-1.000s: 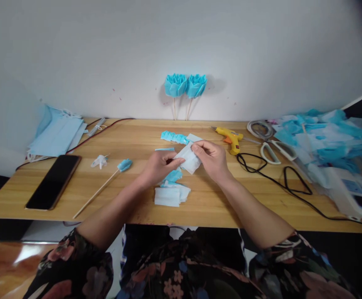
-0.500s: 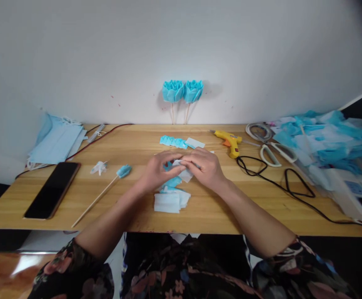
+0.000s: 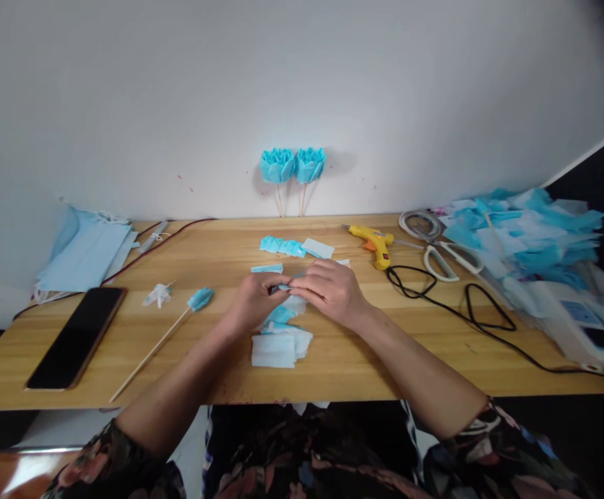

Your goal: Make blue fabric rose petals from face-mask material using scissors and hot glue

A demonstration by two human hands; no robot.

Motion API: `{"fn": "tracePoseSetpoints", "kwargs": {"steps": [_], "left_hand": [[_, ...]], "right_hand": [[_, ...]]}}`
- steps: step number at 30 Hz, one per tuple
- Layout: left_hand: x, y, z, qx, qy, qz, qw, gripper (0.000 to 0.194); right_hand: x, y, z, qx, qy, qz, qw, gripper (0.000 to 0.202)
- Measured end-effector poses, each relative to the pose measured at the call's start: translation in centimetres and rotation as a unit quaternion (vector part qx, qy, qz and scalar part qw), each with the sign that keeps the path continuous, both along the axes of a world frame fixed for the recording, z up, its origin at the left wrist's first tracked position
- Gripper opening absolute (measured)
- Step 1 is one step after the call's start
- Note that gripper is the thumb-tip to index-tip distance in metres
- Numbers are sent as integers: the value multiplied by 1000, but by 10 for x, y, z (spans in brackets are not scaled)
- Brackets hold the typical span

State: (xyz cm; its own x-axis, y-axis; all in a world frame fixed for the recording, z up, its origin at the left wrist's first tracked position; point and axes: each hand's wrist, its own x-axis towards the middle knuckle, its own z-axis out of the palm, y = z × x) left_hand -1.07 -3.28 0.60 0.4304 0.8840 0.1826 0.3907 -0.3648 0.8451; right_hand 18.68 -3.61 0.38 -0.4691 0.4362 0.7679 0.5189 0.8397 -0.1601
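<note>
My left hand [image 3: 255, 299] and my right hand [image 3: 327, 290] meet over the middle of the table, both closed on a small piece of blue mask fabric [image 3: 284, 287]. Most of that piece is hidden by my fingers. Below them lie cut pieces of mask fabric [image 3: 275, 351], pale blue and white, partly overlapping. Behind my hands lie a row of folded blue petals [image 3: 282, 245], a pale rectangle of fabric [image 3: 317, 248] and a narrow blue strip [image 3: 267, 268]. To the left rests a wooden stick [image 3: 149, 357] with a rolled blue bud [image 3: 201, 299] at its tip.
Two blue fabric flowers [image 3: 292, 165] on sticks lean on the wall. Left are face masks [image 3: 86, 249] and a phone [image 3: 77, 338]. Right are a yellow glue gun [image 3: 375, 242], its black cord [image 3: 481, 320], scissors [image 3: 450, 260], a fabric heap [image 3: 530, 229] and a white device [image 3: 575, 322].
My fingers have drawn closer together around the fabric piece, which now shows less. The pale flap that hung below my hands is folded up or hidden. The whole view has shifted slightly.
</note>
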Motion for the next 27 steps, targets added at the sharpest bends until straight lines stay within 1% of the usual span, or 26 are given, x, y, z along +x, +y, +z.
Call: {"fn": "tracePoseSetpoints", "kwargs": {"steps": [3, 6, 9, 12, 14, 16, 18, 20, 22, 23, 25, 27], "left_hand": [[0, -1, 1, 11, 6, -4, 1000, 22], [2, -2, 6, 11, 12, -11, 1000, 26], [4, -3, 11, 5, 20, -17, 1000, 31], [4, -4, 12, -3, 19, -22, 1000, 32], [4, -3, 10, -26, 7, -14, 1000, 30], [2, -2, 6, -70, -32, 6, 997, 27], [0, 1, 3, -125, -102, 37, 986, 26], [-2, 6, 0, -169, -187, 72, 965, 28], [-4, 11, -2, -183, -265, 96, 942, 31], [-4, 13, -4, -192, -299, 98, 929, 29], [-4, 17, -5, -209, -344, 102, 910, 26], [-4, 18, -4, -218, -363, 102, 900, 23]], "right_hand": [[2, -1, -1, -8, -8, -13, 1000, 16], [5, 0, -2, -13, -17, -21, 1000, 15], [6, 2, -3, -2, -16, -25, 1000, 13], [6, 2, -2, 11, -13, -31, 999, 13], [6, 3, -2, 11, -12, -38, 999, 14], [9, 4, -2, 6, 1, -60, 998, 16], [14, 7, -2, 2, 29, -97, 995, 21], [19, 10, 0, 0, 56, -134, 989, 26], [23, 12, 1, -5, 60, -151, 987, 31], [23, 12, 2, -14, 56, -151, 987, 33], [23, 12, 4, -35, 43, -131, 990, 37], [20, 11, 4, -39, 35, -100, 994, 41]]}}
